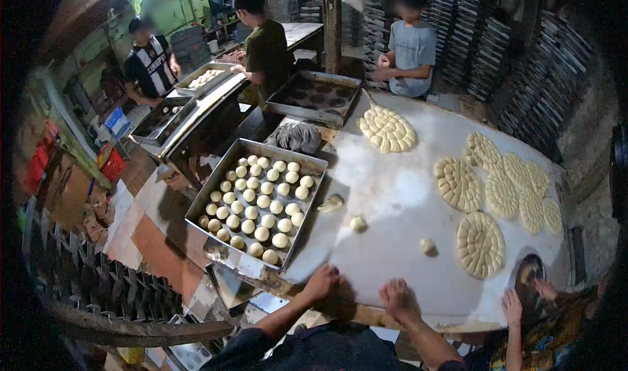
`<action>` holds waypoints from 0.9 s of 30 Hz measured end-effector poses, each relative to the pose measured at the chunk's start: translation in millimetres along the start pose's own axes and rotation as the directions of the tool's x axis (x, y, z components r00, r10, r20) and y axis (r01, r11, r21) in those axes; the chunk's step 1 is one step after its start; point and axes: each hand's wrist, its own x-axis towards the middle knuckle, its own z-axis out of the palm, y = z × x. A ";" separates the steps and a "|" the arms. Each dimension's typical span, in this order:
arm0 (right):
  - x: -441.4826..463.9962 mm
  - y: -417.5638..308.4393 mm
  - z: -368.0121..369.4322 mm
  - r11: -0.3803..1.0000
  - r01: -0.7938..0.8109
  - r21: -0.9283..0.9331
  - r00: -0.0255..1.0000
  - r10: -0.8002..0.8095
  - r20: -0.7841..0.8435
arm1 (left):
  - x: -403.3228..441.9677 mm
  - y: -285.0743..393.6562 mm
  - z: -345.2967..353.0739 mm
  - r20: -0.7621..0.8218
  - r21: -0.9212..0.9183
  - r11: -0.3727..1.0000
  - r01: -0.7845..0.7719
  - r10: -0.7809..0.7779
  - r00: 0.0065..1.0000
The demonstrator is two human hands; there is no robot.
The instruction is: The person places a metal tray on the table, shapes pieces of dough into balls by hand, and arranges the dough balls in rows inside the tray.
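Note:
Near the front edge of the pale work table (392, 240), my left hand (322, 282) is curled closed, just right of the tray's lower corner; what it holds, if anything, is hidden. My right hand (400, 299) is also curled, low over the table edge, its palm side out of sight. A metal tray (305, 240) to the left bears several round dough balls (263, 202). Between tray and hands lie a small dough piece (358, 224) and a flattened scrap (331, 203). Another small lump (427, 245) rests above and right of my right hand.
Several scored dough rounds (480, 244) lie at the right, another (386, 129) at the back. A co-worker's hands (513, 307) are at the lower right by a dark bowl (527, 276). Three people stand beyond, near trays (314, 113). A grey cloth (294, 137) sits behind the ball tray.

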 end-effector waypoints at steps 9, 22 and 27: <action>83.5 26.9 39.8 0.990 -0.076 0.121 0.988 0.091 -0.123 | 80.9 -62.4 58.7 -0.293 0.126 0.985 0.117 -0.076 0.953; 111.0 53.8 12.9 0.996 -0.018 0.086 0.977 0.036 -0.212 | 109.4 -9.0 0.9 -0.187 0.198 0.974 0.115 -0.077 0.979; 57.6 45.9 51.0 0.946 0.102 0.309 0.991 -0.070 -0.112 | 60.7 -0.5 35.7 -0.214 0.115 0.986 0.121 -0.095 0.972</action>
